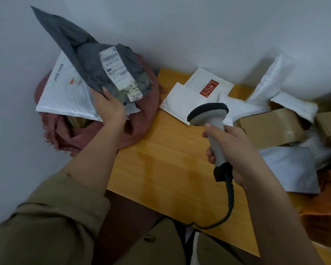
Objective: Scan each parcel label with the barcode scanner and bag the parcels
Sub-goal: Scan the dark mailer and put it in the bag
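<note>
Off the bench's left edge, my left hand [111,106] grips the lower end of a grey poly parcel [88,60], label [118,73] facing up, held over the open red woven bag [139,115]. A white mailer [65,92] already lies in that bag. My right hand [235,153] is wrapped round the handle of the barcode scanner [210,119], head above the bench [161,169] middle (cable trailing toward the near edge). White mailers [182,100] and a taped cardboard box [269,127] sit along the far and right edges.
</note>
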Tool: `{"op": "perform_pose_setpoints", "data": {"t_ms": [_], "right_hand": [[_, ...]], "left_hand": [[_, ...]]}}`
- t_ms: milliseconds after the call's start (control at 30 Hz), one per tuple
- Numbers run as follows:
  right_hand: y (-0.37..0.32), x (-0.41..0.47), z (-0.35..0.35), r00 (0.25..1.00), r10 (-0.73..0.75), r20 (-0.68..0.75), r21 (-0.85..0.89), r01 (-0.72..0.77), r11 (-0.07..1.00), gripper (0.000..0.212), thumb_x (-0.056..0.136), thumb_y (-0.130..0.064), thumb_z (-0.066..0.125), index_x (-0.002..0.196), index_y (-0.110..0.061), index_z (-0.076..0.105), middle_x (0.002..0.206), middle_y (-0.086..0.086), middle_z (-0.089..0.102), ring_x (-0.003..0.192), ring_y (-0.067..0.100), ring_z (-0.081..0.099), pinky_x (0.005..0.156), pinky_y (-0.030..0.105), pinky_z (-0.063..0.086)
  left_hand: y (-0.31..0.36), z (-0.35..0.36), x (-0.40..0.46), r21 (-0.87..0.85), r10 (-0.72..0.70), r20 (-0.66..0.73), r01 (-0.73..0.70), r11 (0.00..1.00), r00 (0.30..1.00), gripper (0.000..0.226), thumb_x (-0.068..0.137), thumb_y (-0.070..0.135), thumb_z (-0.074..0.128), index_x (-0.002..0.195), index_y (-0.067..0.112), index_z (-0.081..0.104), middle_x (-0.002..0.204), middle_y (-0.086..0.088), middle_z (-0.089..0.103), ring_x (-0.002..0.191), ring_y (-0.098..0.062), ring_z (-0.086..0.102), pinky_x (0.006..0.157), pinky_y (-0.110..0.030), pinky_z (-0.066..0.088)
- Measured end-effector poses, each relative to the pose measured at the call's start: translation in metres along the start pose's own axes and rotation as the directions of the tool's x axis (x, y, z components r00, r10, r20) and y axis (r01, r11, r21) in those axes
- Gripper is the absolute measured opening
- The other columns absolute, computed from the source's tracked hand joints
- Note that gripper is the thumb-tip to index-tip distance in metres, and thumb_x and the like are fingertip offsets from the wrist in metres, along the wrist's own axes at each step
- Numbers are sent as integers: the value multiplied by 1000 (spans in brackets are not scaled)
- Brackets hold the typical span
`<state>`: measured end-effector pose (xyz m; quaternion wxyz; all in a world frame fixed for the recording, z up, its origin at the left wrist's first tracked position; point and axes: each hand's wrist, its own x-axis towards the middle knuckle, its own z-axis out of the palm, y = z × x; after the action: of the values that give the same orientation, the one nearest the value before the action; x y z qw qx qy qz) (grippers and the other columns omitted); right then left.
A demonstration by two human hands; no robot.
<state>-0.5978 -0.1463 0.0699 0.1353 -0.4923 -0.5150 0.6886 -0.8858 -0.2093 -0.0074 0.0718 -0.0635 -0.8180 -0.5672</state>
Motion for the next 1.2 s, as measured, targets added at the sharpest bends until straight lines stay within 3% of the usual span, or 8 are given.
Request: {"op": "perform_pose_setpoints", "data": {"t_ms": [100, 200, 300, 467, 800, 1000, 1100, 1200], "right_hand": [[-2, 2, 6, 1000, 4, 17, -24, -4, 1000, 26, 95, -36, 62, 103, -12, 62, 69, 5, 61, 53, 13, 56, 51, 27, 47], [-2, 5, 10, 1000, 19, 23, -41, -18, 999, 28, 96, -36, 61, 105, -10, 61, 62, 4, 58, 52, 12, 55, 49, 25, 47], [-3, 9, 14, 999, 34, 27, -46, -32, 998, 28, 96, -36, 61, 105, -9, 61, 60, 4, 57, 50, 12, 55, 47, 24, 47], [-3, 18, 14, 999, 40, 12, -43, -39, 998, 25, 96, -34, 61, 102, -9, 62, 69, 7, 57, 53, 13, 55, 49, 25, 47], [2, 31, 6, 999, 47, 14, 11, -48, 999, 21, 95, -31, 63, 98, -11, 61, 89, 8, 58, 51, 8, 55, 47, 22, 47], [1, 43, 0, 999, 52, -2, 34, -52, 998, 22, 94, -32, 64, 96, -10, 62, 81, 9, 59, 52, 10, 54, 49, 25, 46], [0, 50, -7, 998, 51, -19, 47, -50, 998, 23, 94, -33, 65, 97, -10, 63, 80, 9, 60, 52, 11, 54, 49, 25, 47], [-1, 59, -16, 1000, 23, -9, 53, -23, 998, 24, 93, -35, 66, 97, -12, 64, 82, 10, 60, 54, 13, 54, 52, 27, 47]], "left_hand": [[1, -6, 33, 69, -312, -78, 318, 946, 947, 66, 101, 36, 46, 154, 12, 13, 158, -11, 23, 140, -23, 33, 109, -23, 27], [5, -13, 34, 209, -577, -53, 574, 792, 815, 110, 72, 51, 79, 151, 23, 7, 151, -16, 21, 128, -32, 40, 102, -36, 39], [-2, -8, 20, 229, -503, -56, 502, 834, 862, 123, 62, 27, 91, 151, 25, 6, 146, -14, 16, 123, -30, 42, 100, -35, 42], [-18, -3, -9, 541, -212, -136, 252, 803, 968, 116, 60, 16, 84, 151, 22, 13, 146, -11, 22, 122, -30, 32, 96, -37, 31], [-22, -2, -28, 459, 174, -218, -56, 887, 960, 75, 65, 16, 80, 129, 0, 45, 121, -17, 43, 113, -31, 44, 90, -39, 37], [-29, 18, -43, 312, 402, 246, -464, 829, 882, 40, 74, 8, 68, 112, 2, 54, 111, -17, 48, 103, -27, 51, 91, -29, 42], [-37, 41, -51, 229, 235, 682, -508, 830, 692, 22, 82, 5, 63, 104, 5, 59, 107, -12, 56, 94, -23, 55, 84, -32, 46], [-46, 75, -70, 265, 12, 874, -497, 826, 486, 42, 87, 14, 66, 127, 9, 56, 129, -10, 55, 111, -20, 53, 93, -29, 44]]}}
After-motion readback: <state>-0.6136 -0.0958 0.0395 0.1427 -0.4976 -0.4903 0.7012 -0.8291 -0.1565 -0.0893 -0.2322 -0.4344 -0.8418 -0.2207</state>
